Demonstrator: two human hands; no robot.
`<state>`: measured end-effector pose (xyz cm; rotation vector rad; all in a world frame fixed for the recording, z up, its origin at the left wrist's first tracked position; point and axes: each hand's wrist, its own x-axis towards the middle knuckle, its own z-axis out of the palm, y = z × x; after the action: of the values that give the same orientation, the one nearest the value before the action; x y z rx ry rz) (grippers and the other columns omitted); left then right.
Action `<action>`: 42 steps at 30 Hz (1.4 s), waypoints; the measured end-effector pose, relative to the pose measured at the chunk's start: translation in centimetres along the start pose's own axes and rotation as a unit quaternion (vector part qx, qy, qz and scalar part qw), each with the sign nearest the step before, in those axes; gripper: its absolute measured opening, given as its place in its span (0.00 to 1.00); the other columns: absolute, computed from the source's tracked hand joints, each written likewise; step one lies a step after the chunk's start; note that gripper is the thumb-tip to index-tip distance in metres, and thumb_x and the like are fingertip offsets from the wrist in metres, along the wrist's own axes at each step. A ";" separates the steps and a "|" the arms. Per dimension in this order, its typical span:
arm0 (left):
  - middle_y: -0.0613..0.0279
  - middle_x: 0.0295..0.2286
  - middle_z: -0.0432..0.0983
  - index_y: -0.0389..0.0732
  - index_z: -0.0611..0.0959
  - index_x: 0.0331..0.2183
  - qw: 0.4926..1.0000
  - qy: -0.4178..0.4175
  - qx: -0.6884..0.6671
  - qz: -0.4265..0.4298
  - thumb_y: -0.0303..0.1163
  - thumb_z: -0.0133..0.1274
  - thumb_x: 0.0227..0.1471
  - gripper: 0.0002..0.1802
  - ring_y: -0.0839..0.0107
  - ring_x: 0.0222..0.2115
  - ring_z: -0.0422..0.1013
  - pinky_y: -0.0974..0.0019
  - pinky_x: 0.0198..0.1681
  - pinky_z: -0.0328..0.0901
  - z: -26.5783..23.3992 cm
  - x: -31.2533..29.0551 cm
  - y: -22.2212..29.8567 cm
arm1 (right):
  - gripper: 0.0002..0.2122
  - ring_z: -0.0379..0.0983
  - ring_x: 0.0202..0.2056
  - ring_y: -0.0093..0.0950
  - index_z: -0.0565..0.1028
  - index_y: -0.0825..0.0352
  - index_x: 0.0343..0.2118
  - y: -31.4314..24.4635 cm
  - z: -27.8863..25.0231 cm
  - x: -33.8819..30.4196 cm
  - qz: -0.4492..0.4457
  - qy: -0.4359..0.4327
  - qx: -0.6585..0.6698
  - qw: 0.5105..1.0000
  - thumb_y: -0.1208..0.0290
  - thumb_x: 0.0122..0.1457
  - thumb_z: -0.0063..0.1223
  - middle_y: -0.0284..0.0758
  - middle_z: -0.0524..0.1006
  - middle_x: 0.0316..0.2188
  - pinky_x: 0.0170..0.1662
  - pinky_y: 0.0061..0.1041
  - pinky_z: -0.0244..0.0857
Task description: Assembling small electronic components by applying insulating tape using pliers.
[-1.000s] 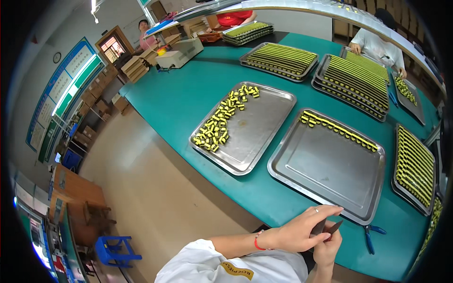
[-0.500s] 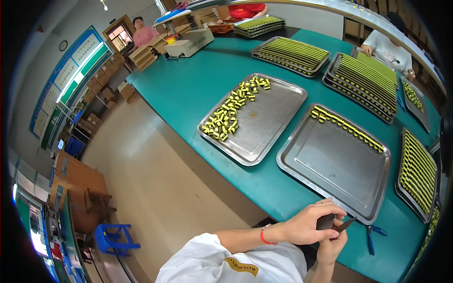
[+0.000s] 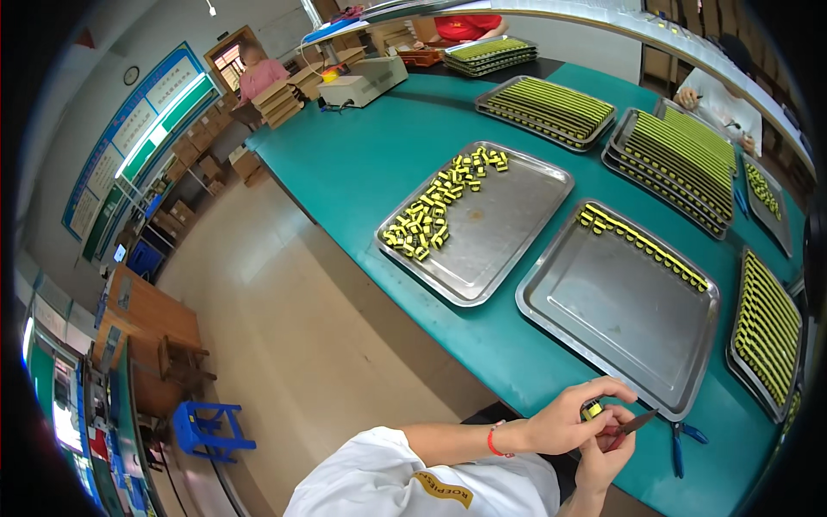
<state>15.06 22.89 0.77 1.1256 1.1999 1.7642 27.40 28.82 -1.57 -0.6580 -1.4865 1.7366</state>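
Observation:
Between the fingers of my left hand [image 3: 560, 420], with a red bracelet at the wrist, is a small yellow-and-black block-shaped part [image 3: 592, 409]. My right hand [image 3: 606, 457] is closed just below it on a red-handled knife [image 3: 639, 421], whose dark pointed blade sticks out to the right. Both hands meet over the table's near edge, by the front rim of a metal tray [image 3: 603, 319]. A line of similar yellow-and-black parts [image 3: 650, 247] runs along that tray's far side. Left of it, a second metal tray [image 3: 508, 220] carries a loose heap of such parts [image 3: 424, 215].
Blue-handled pliers [image 3: 679, 448] lie beside the near tray's corner. Filled trays stand at the right [image 3: 765, 336] and in stacks [image 3: 672, 172] farther back. A grey bench device [image 3: 366, 84] sits at the far left. Two people work across the green table [image 3: 345, 185]; a third is beyond it.
The yellow-and-black part now shows in my left hand, where a dark surface showed before. The knife's red handle has come into sight. The whole view has shifted slightly.

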 end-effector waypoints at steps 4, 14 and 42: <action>0.52 0.49 0.73 0.32 0.74 0.51 1.000 -0.002 -0.001 -0.004 0.23 0.46 0.59 0.18 0.57 0.56 0.66 0.55 0.64 0.52 0.1 0.0 0.1 | 0.23 0.76 0.34 0.20 0.69 0.72 0.45 0.5 -0.7 0.1 0.000 -0.029 0.048 0.998 0.68 0.52 0.69 0.36 0.76 0.35 0.35 0.16 0.71; 0.43 0.55 0.64 0.32 0.70 0.56 0.949 -0.120 0.265 0.122 0.26 0.45 0.56 0.25 0.46 0.62 0.55 0.42 0.65 0.43 0.1 0.8 0.8 | 0.19 0.72 0.40 0.20 0.70 0.71 0.47 1.1 -1.7 -0.3 0.024 -0.022 0.052 0.998 0.70 0.56 0.63 0.31 0.74 0.41 0.42 0.20 0.68; 0.66 0.25 0.72 0.33 0.80 0.29 0.949 0.169 0.235 0.124 0.25 0.57 0.55 0.05 0.79 0.26 0.65 0.75 0.30 0.60 -13.4 3.7 8.3 | 0.12 0.72 0.23 0.18 0.71 0.68 0.42 -7.6 4.9 18.4 0.032 -0.187 -0.164 0.968 0.75 0.57 0.60 0.31 0.75 0.27 0.23 0.19 0.64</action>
<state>0.61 19.26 7.04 1.3199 1.8271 1.9734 14.24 41.03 8.33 -0.5681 -2.0650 1.7460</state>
